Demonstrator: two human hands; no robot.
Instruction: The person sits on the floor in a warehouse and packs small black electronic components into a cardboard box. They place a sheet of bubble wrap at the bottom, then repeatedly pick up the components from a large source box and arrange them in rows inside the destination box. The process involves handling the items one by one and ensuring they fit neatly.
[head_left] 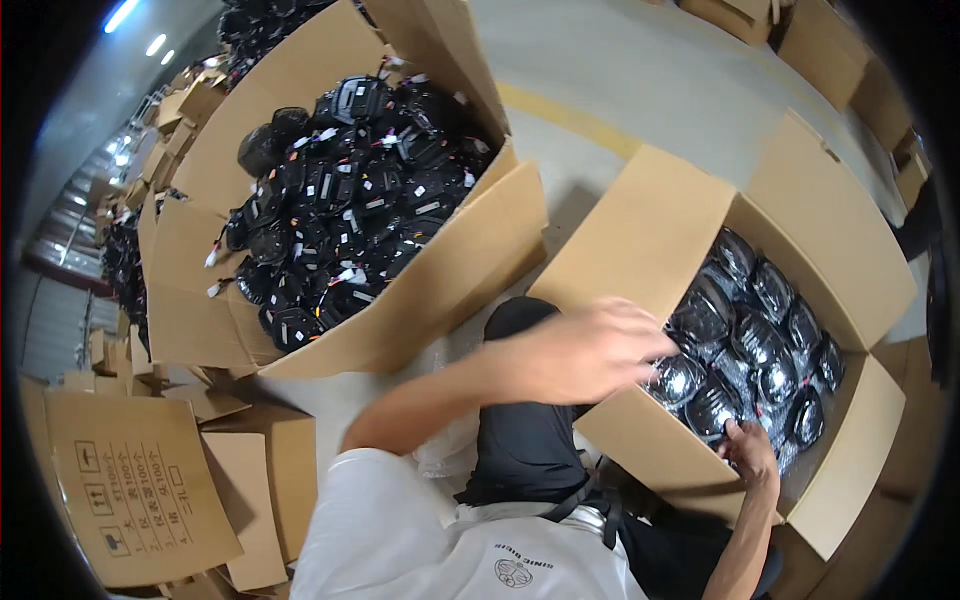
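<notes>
My left hand (590, 350) hovers over the near-left side of an open cardboard box (640, 215), blurred by motion. Its fingers look apart, with nothing visible in them. Inside the box lie several glossy black rounded units (757, 335), wrapped in clear plastic film and set side by side. At the box's near side my right hand (752, 452) grips the lower edge of one black rounded unit (714, 404) with thumb and fingers. Part of that grip is hidden by the hand itself.
A larger carton (440, 270) at left is heaped with black units (340, 200) trailing wires and white connectors. Printed cardboard (140, 490) leans at lower left. More cartons (825, 50) stand at far right. A yellow line (570, 118) crosses the grey floor (590, 60).
</notes>
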